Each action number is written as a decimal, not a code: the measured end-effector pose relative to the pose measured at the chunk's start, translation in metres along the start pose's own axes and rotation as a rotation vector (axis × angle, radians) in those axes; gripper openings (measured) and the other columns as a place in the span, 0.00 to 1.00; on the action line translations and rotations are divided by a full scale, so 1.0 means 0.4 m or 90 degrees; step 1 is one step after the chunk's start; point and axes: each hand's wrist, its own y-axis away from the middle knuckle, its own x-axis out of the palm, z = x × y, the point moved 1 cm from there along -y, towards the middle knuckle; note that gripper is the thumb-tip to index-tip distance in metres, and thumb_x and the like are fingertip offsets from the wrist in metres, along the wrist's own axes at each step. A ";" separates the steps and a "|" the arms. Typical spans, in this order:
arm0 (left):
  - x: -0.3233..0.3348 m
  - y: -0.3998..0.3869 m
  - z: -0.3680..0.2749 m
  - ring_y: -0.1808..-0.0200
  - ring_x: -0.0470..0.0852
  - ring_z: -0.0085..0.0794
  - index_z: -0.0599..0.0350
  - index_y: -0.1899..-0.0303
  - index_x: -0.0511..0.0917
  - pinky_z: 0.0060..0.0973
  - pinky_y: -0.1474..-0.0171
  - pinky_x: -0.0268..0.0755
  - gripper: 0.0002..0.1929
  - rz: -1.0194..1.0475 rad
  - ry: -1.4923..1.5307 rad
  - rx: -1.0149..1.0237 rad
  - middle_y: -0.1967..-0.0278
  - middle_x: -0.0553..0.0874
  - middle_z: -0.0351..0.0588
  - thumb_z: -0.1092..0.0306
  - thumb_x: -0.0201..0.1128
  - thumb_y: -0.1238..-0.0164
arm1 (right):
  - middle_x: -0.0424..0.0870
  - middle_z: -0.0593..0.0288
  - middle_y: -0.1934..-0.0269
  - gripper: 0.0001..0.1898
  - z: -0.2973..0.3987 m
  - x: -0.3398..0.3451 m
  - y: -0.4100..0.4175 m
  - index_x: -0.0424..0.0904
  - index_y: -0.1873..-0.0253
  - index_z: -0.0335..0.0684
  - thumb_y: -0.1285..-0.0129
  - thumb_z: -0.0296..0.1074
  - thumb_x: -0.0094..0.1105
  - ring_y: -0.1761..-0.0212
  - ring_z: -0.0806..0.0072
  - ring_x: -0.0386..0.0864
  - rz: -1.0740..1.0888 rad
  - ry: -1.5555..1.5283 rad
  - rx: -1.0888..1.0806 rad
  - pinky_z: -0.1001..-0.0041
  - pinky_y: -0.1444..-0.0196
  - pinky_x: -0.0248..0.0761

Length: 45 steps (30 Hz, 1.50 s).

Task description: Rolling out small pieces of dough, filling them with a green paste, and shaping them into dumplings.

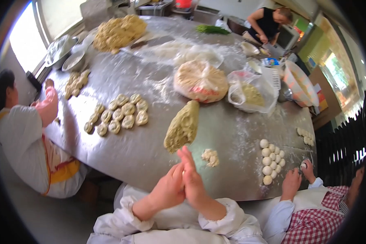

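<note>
My left hand (pixel 170 186) and my right hand (pixel 193 180) are pressed palm to palm over the near edge of the metal table (pixel 134 164). A sliver of something pale shows between them; the rest is hidden by the palms. Just beyond my fingertips lies a long lump of greenish-yellow dough or filling (pixel 183 126). To the right of it is a small heap of pale dough pieces (pixel 210 157). Several round filled pastries (pixel 128 109) sit in loose rows on the left.
At left a person (pixel 21 122) works by dough pieces (pixel 77 83). On the right, a co-worker's hands (pixel 292 180) are beside white dough balls (pixel 266 161). Beyond are a bagged crumbly mass (pixel 201 80), an open plastic bag (pixel 251 94), a big dough mound (pixel 119 32) and another person (pixel 268 26).
</note>
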 end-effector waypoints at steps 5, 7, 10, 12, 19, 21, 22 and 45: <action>-0.062 0.017 0.042 0.63 0.82 0.50 0.59 0.58 0.77 0.38 0.61 0.75 0.12 -0.014 0.058 -0.108 0.67 0.82 0.52 0.76 0.66 0.44 | 0.71 0.48 0.34 0.21 0.016 -0.017 -0.002 0.75 0.38 0.36 0.30 0.40 0.59 0.26 0.50 0.59 -0.055 0.169 -0.030 0.57 0.26 0.52; -0.063 0.025 0.060 0.62 0.83 0.48 0.60 0.56 0.78 0.35 0.59 0.76 0.13 0.058 0.091 -0.103 0.64 0.83 0.53 0.75 0.67 0.44 | 0.83 0.55 0.51 0.13 0.006 -0.026 0.008 0.83 0.49 0.40 0.36 0.35 0.66 0.39 0.55 0.74 0.011 0.338 -0.127 0.56 0.32 0.62; -0.063 0.019 0.035 0.63 0.85 0.35 0.62 0.55 0.79 0.29 0.59 0.77 0.14 0.037 0.134 -0.182 0.64 0.85 0.50 0.73 0.68 0.42 | 0.84 0.59 0.61 0.07 0.021 -0.023 0.007 0.86 0.57 0.41 0.40 0.32 0.68 0.50 0.60 0.79 0.010 0.417 -0.182 0.58 0.38 0.69; -0.056 0.029 0.064 0.64 0.85 0.33 0.62 0.54 0.79 0.28 0.59 0.77 0.12 0.025 0.144 -0.148 0.64 0.85 0.49 0.73 0.67 0.40 | 0.84 0.58 0.59 0.09 0.019 -0.025 0.005 0.85 0.55 0.41 0.39 0.32 0.68 0.50 0.60 0.79 0.047 0.389 -0.174 0.60 0.40 0.70; -0.080 0.036 0.102 0.70 0.81 0.28 0.59 0.64 0.78 0.24 0.66 0.74 0.16 -0.047 0.564 -0.320 0.68 0.82 0.45 0.57 0.52 0.21 | 0.83 0.56 0.50 0.16 -0.022 -0.104 0.026 0.77 0.43 0.36 0.30 0.37 0.59 0.51 0.71 0.78 -0.127 0.134 0.098 0.70 0.47 0.72; -0.080 0.029 0.121 0.73 0.81 0.32 0.59 0.70 0.76 0.26 0.70 0.73 0.25 -0.034 0.612 -0.301 0.71 0.79 0.45 0.47 0.46 0.21 | 0.83 0.57 0.51 0.17 -0.029 -0.080 0.039 0.75 0.42 0.34 0.29 0.38 0.58 0.51 0.75 0.77 -0.123 0.120 0.077 0.73 0.48 0.71; -0.082 0.026 0.128 0.70 0.81 0.33 0.58 0.72 0.75 0.28 0.68 0.73 0.26 -0.061 0.714 -0.333 0.73 0.78 0.44 0.46 0.45 0.21 | 0.83 0.57 0.50 0.17 -0.031 -0.062 0.051 0.75 0.43 0.33 0.29 0.38 0.58 0.51 0.74 0.78 -0.070 0.116 0.108 0.73 0.48 0.72; 0.029 -0.016 0.081 0.32 0.64 0.35 0.55 0.32 0.63 0.43 0.28 0.52 0.35 -0.067 0.747 -0.184 0.31 0.67 0.47 0.35 0.39 0.25 | 0.80 0.57 0.54 0.23 -0.057 -0.068 0.008 0.67 0.39 0.37 0.24 0.52 0.43 0.59 0.73 0.80 -0.069 -0.018 0.122 0.76 0.54 0.73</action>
